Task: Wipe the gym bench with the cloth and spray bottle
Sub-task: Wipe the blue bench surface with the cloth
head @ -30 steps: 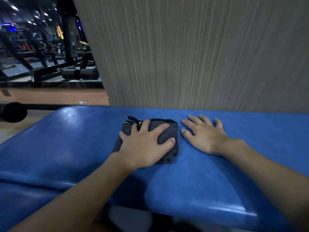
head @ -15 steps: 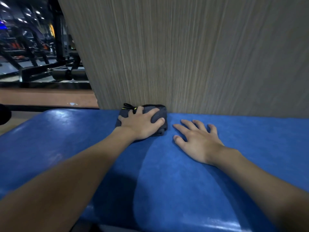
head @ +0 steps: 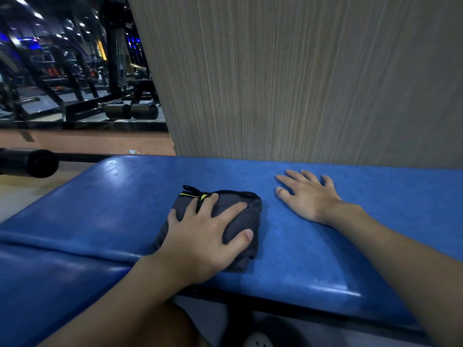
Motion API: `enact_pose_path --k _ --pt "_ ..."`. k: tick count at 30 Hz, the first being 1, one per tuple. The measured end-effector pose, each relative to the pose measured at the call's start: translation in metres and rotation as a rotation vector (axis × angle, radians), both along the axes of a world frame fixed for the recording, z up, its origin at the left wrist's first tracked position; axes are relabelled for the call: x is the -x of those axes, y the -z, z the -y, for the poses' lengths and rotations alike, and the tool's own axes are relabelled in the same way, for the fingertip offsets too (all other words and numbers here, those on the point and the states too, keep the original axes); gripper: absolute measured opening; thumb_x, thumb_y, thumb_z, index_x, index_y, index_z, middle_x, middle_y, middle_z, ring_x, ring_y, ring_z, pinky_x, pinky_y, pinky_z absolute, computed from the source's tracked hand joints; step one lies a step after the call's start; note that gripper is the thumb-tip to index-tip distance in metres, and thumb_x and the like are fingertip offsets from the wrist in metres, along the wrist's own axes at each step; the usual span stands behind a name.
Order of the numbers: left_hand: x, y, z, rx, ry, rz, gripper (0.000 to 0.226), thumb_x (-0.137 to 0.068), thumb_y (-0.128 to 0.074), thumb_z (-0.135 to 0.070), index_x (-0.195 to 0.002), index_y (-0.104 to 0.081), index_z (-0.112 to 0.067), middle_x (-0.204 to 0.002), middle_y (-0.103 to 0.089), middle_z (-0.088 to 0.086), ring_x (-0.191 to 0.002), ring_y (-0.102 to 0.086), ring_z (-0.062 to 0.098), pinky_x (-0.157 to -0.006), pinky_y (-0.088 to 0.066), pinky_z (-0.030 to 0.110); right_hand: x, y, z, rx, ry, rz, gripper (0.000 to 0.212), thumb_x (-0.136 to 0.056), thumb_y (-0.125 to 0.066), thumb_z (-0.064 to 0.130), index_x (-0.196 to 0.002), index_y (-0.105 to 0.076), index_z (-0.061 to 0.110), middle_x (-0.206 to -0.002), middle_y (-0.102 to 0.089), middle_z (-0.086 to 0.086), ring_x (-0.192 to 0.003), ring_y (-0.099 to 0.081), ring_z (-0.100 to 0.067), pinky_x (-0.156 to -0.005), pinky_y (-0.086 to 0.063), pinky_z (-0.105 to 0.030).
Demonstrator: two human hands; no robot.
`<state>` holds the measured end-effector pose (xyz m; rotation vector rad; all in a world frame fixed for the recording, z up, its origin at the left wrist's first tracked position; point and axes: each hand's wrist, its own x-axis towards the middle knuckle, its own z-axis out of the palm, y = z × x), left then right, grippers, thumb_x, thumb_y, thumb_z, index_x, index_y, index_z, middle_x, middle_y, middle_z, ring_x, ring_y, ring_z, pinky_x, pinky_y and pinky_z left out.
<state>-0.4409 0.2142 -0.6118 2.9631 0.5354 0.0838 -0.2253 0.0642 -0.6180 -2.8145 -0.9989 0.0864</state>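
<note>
A folded dark grey cloth (head: 246, 211) with a yellow-and-black tag lies on the blue padded gym bench (head: 120, 196), near its front edge. My left hand (head: 205, 236) presses flat on the cloth with fingers spread. To the right, my right hand (head: 308, 196) rests flat on the bare blue pad with its fingers spread, apart from the cloth. No spray bottle is in view.
A wood-grain wall panel (head: 300, 78) rises directly behind the bench. At the left, a black padded roller (head: 27, 162) sticks out beside the bench. Dark gym machines (head: 75, 96) stand beyond a strip of floor. A seam splits the bench pad at the lower left.
My left hand has drawn the cloth back from the bench's far edge by the wall toward the front edge. My right hand has stayed flat on the pad.
</note>
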Motion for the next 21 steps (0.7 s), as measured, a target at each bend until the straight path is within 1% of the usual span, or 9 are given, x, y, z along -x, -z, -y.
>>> enact_pose_path --k 2,5,8,9,11,13,15,18,21 --pt "0.007 0.001 0.0 -0.006 0.004 0.003 0.084 -0.066 -0.001 -0.085 -0.146 -0.005 -0.064 -0.166 -0.007 -0.009 -0.153 -0.005 0.02 -0.117 -0.01 0.065 0.0 -0.001 0.001 0.004 -0.003 -0.005 0.058 -0.099 -0.018 0.06 -0.154 -0.02 0.041 -0.165 -0.01 0.012 -0.152 -0.003 -0.019 -0.119 0.001 -0.056" --pt "-0.002 0.0 -0.004 0.017 0.001 -0.012 0.08 -0.065 -0.004 -0.087 -0.142 -0.005 -0.067 -0.165 -0.009 -0.01 -0.152 -0.008 0.023 -0.116 -0.01 0.067 -0.001 -0.005 -0.003 0.052 0.003 -0.005 0.057 -0.099 -0.02 0.059 -0.153 -0.022 0.042 -0.165 -0.012 0.011 -0.152 -0.005 -0.019 -0.117 0.001 -0.058" --pt "-0.024 -0.002 -0.015 0.035 -0.009 -0.031 0.078 -0.064 -0.005 -0.088 -0.139 -0.008 -0.069 -0.163 -0.012 -0.01 -0.151 -0.013 0.026 -0.115 -0.011 0.067 -0.004 -0.013 -0.012 0.056 -0.01 0.044 0.054 -0.099 -0.026 0.058 -0.15 -0.031 0.04 -0.163 -0.019 0.01 -0.151 -0.01 -0.021 -0.114 0.004 -0.063" --pt "-0.031 -0.002 -0.02 0.035 -0.01 -0.036 0.077 -0.064 -0.005 -0.087 -0.139 -0.008 -0.069 -0.163 -0.013 -0.01 -0.15 -0.014 0.027 -0.114 -0.012 0.067 -0.004 -0.014 -0.015 0.028 -0.019 0.05 0.054 -0.099 -0.027 0.058 -0.151 -0.03 0.04 -0.163 -0.019 0.01 -0.151 -0.009 -0.022 -0.114 0.004 -0.063" --pt "-0.048 -0.002 -0.029 0.034 -0.006 -0.037 0.076 -0.065 -0.006 -0.087 -0.138 -0.01 -0.068 -0.162 -0.016 -0.009 -0.15 -0.017 0.03 -0.113 -0.013 0.068 -0.003 -0.01 -0.021 0.002 -0.031 0.021 0.056 -0.1 -0.024 0.059 -0.153 -0.022 0.041 -0.165 -0.011 0.012 -0.152 -0.005 -0.021 -0.116 0.003 -0.061" --pt "-0.067 -0.002 -0.04 0.041 -0.006 -0.03 0.076 -0.065 -0.008 -0.088 -0.138 -0.013 -0.068 -0.161 -0.018 -0.008 -0.149 -0.019 0.032 -0.112 -0.014 0.07 -0.002 -0.003 -0.025 0.038 -0.035 0.001 0.057 -0.1 -0.019 0.06 -0.154 -0.016 0.043 -0.165 -0.005 0.013 -0.152 -0.001 -0.02 -0.118 0.003 -0.059" --pt "-0.089 -0.002 -0.052 0.042 -0.014 -0.019 0.073 -0.068 -0.012 -0.088 -0.139 -0.016 -0.068 -0.161 -0.019 -0.007 -0.148 -0.019 0.035 -0.111 -0.015 0.072 -0.003 0.002 -0.026 0.059 -0.036 0.011 0.058 -0.099 -0.016 0.06 -0.155 -0.014 0.042 -0.166 -0.003 0.013 -0.152 0.001 -0.02 -0.117 0.003 -0.059" --pt "-0.126 -0.001 -0.071 0.031 -0.028 -0.007 0.061 -0.082 -0.023 -0.084 -0.141 -0.019 -0.066 -0.161 -0.021 -0.004 -0.147 -0.02 0.038 -0.109 -0.016 0.074 -0.004 0.003 -0.027 0.069 -0.041 0.031 0.059 -0.099 -0.013 0.059 -0.155 -0.012 0.042 -0.166 -0.002 0.012 -0.152 0.002 -0.02 -0.117 0.003 -0.059" --pt "-0.161 -0.007 -0.086 0.052 -0.05 -0.025 0.056 -0.085 -0.026 -0.083 -0.139 -0.021 -0.066 -0.161 -0.022 -0.001 -0.146 -0.021 0.041 -0.107 -0.015 0.076 -0.005 0.006 -0.026 0.069 -0.044 0.038 0.059 -0.098 -0.012 0.059 -0.155 -0.011 0.042 -0.166 -0.002 0.011 -0.152 0.003 -0.02 -0.117 0.003 -0.059"
